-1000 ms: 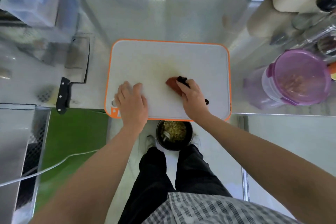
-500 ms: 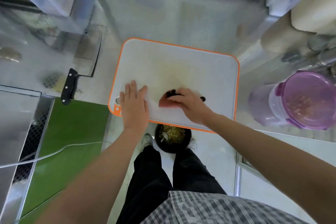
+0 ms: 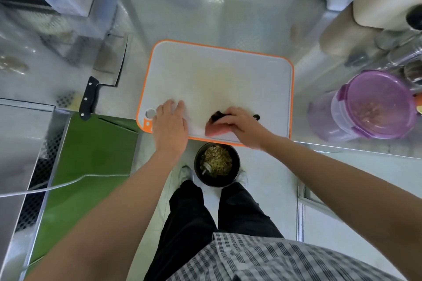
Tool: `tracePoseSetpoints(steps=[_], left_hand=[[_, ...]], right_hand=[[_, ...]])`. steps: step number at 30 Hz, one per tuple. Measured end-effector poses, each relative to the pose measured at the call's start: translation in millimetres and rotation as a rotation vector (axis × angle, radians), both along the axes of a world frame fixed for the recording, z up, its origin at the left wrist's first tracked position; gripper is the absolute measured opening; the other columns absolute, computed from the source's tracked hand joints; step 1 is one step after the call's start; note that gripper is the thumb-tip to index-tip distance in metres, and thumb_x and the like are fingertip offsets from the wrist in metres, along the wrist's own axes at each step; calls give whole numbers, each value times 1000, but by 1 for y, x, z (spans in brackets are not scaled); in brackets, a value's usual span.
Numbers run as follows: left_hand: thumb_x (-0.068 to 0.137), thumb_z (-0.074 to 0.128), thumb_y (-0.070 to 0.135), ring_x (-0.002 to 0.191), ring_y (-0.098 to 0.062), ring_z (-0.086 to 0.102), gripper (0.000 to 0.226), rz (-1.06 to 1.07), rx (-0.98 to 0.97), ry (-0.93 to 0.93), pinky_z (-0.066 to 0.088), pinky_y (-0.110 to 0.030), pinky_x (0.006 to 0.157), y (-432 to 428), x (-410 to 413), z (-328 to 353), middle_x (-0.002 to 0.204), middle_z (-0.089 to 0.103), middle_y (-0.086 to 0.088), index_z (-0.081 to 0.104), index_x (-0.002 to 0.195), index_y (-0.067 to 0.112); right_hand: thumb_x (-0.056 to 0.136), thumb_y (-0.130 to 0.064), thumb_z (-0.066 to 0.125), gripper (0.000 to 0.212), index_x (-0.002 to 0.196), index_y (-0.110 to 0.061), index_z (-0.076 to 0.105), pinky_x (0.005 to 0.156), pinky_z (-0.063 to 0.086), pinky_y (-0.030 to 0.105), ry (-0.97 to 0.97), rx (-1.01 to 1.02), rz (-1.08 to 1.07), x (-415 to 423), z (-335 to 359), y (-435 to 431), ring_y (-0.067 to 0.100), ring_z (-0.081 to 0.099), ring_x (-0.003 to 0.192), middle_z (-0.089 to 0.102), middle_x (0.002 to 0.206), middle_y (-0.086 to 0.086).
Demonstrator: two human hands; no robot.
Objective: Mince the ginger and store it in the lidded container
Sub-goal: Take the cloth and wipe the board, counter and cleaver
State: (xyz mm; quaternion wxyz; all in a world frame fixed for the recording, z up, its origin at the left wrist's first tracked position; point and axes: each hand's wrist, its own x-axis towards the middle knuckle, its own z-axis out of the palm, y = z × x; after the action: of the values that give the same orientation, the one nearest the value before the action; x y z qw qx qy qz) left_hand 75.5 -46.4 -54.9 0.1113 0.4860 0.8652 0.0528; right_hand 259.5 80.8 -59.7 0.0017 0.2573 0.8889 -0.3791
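Black is the bin (image 3: 217, 164), which is set on the floor between the feet, just below the near edge of the board (image 3: 217, 70). It is filled with pale scraps.

On the near left corner of the board, the left hand (image 3: 170, 128) is laid flat with its fingers straight; nothing is grasped, and the board appears to be steadied. Near the near edge, the right hand (image 3: 242, 126) is curled over a pink tool (image 3: 215, 132) with a black handle, which is pressed against the board. Whether it is a scraper or a pad cannot be told. Only a yellowish stain is seen mid-board, so clean-up is judged to be in hand.

A cleaver (image 3: 109, 59) is laid on the counter left of the board, untouched.

The ginger (image 3: 370, 109) is judged to be the brownish mass seen through the purple lid of the container (image 3: 376, 105), which is placed on the right counter, well apart from the board. The lid is fitted.

Minced ginger is expected to be soft, wet and clinging. The container is expected to be light and stiff. It should be taken by the body wall, not by the lid or clips.
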Motion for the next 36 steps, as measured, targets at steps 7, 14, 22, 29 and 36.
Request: tracePoseSetpoints(steps=[7, 14, 22, 29, 36], left_hand=[[91, 50, 11, 131, -31, 34, 48, -173, -29, -10, 37, -43, 99, -23, 19, 1, 146, 37, -11, 43, 138, 17], [92, 48, 12, 134, -33, 30, 52, -178, -66, -4, 35, -44, 102, -24, 23, -1, 148, 33, -13, 37, 142, 15], [94, 47, 15, 136, -33, 27, 52, -190, -85, -1, 35, -44, 105, -24, 23, 1, 150, 29, -13, 32, 144, 15], [91, 51, 13, 132, -32, 31, 52, -176, -73, -7, 37, -43, 101, -23, 23, 2, 145, 34, -12, 37, 141, 17], [93, 48, 12, 132, -30, 31, 49, -178, -68, -12, 37, -41, 100, -20, 19, 4, 144, 35, -11, 39, 141, 18]], right_hand=[[87, 5, 49, 38, 121, -6, 63, 90, 38, 38, 18, 97, -314, 1, -8, -6, 39, 50, 98, 54, 111, 23], [88, 6, 48, 40, 120, -12, 64, 91, 28, 23, 38, -48, -164, 34, 9, -49, 18, 43, 103, 52, 111, 9], [82, 6, 48, 41, 115, -11, 67, 91, 40, 40, 2, 11, -227, 36, 4, -72, 31, 49, 99, 55, 108, 16], [84, 3, 47, 42, 120, -10, 64, 92, 41, 41, -24, 26, -426, 38, 3, -61, 32, 50, 102, 53, 111, 16], [86, 6, 46, 45, 127, -9, 59, 94, 38, 31, 28, 56, -628, 26, 11, -27, 33, 49, 103, 50, 111, 18]])
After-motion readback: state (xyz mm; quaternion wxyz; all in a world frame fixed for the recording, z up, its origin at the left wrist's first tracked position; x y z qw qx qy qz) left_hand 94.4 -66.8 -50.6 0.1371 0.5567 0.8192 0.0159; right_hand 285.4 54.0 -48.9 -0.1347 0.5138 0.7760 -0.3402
